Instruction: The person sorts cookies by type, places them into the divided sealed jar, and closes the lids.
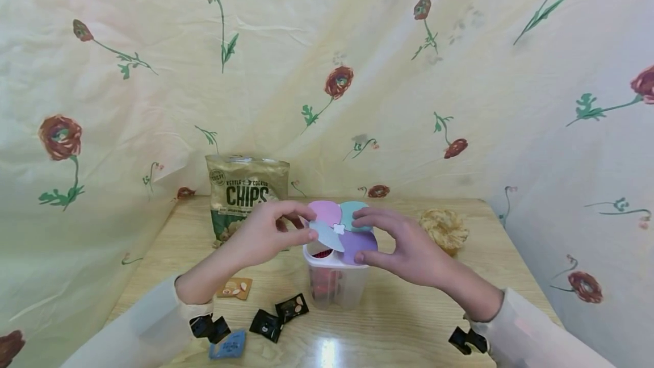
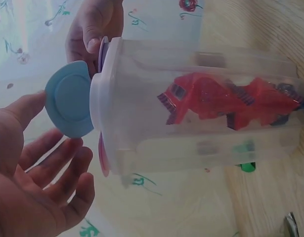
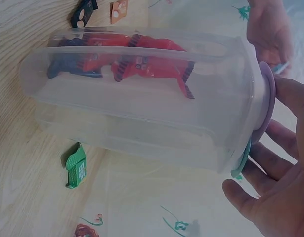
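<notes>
A clear plastic container (image 1: 351, 288) stands upright on the table, topped by a white lid with petal-shaped flaps. My left hand (image 1: 263, 233) pinches the blue flap (image 1: 326, 235) between thumb and fingers; this flap is tilted up, baring the opening beneath. The right hand (image 1: 409, 246) grips the lid from the other side, thumb at the purple flap (image 1: 360, 245) and fingers over the teal flap (image 1: 352, 207). The pink flap (image 1: 325, 210) lies down. Red wrapped snacks (image 2: 206, 96) fill one compartment, with a dark blue packet (image 3: 67, 61) at its bottom.
A chips bag (image 1: 245, 186) stands at the back left. Two black packets (image 1: 265, 324), an orange packet (image 1: 235, 288) and a blue packet (image 1: 228, 345) lie front left. A yellowish bundle (image 1: 443, 229) sits back right. A green packet (image 3: 76, 165) lies near the container.
</notes>
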Demonstrator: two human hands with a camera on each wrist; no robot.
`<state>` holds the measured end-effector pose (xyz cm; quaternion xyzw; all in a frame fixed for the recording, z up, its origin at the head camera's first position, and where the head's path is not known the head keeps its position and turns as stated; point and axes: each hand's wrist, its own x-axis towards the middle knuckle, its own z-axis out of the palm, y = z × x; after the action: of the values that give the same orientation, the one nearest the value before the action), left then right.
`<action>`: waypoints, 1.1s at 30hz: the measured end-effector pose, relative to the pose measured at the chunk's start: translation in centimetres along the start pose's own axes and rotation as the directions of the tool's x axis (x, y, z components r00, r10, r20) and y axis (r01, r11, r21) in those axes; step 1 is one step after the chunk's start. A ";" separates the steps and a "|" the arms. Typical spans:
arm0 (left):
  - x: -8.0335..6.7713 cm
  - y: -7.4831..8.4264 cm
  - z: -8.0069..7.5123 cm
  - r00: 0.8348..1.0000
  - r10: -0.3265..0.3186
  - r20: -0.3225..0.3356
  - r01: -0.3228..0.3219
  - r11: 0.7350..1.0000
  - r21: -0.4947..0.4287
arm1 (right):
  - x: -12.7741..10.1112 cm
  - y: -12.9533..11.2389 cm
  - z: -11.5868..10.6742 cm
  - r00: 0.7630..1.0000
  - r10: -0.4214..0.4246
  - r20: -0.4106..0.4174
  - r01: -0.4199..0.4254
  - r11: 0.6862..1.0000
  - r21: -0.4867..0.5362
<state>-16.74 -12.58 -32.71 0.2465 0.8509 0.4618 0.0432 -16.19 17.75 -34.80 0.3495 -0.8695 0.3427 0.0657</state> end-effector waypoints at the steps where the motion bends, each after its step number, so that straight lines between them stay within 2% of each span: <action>1: -0.2 -0.2 0.0 1.000 0.010 0.006 -0.010 1.000 0.006 | 0.0 0.0 0.0 1.000 -0.001 0.002 0.001 1.000 -0.004; 8: -1.1 -1.1 0.0 0.994 0.104 0.031 -0.105 0.994 0.023 | 0.1 0.0 -0.1 1.000 -0.015 0.010 0.015 1.000 -0.008; 18: -1.6 -1.7 0.0 0.995 0.089 0.052 -0.091 0.995 0.029 | 0.0 -0.1 -0.1 1.000 -0.009 0.013 0.009 1.000 -0.012; 22: -1.8 -1.8 0.0 0.992 0.112 0.063 -0.117 0.990 0.082 | 0.0 -0.1 -0.1 1.000 -0.004 0.018 0.004 1.000 -0.010; 25: -1.8 -1.7 0.1 0.990 0.134 0.046 -0.139 0.979 0.146 | -0.1 -0.1 -0.2 1.000 0.004 0.022 -0.003 1.000 -0.007; 28: -1.6 -1.5 0.5 0.995 0.101 -0.010 -0.097 0.978 0.183 | -0.1 -0.1 -0.2 1.000 0.008 0.024 -0.008 1.000 -0.006; 31: -1.4 -1.6 0.9 0.999 -0.001 -0.048 0.008 0.988 0.155 | -0.1 -0.1 -0.1 1.000 0.008 0.022 -0.008 1.000 -0.006; 33: -1.2 -1.9 1.2 0.997 -0.075 -0.028 0.078 0.992 0.103 | -0.1 -0.2 -0.1 1.000 0.007 0.020 -0.007 1.000 -0.004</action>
<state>-16.10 -13.08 -35.08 0.2098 0.8832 0.4178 0.0376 -16.07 17.78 -34.63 0.3497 -0.8720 0.3378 0.0566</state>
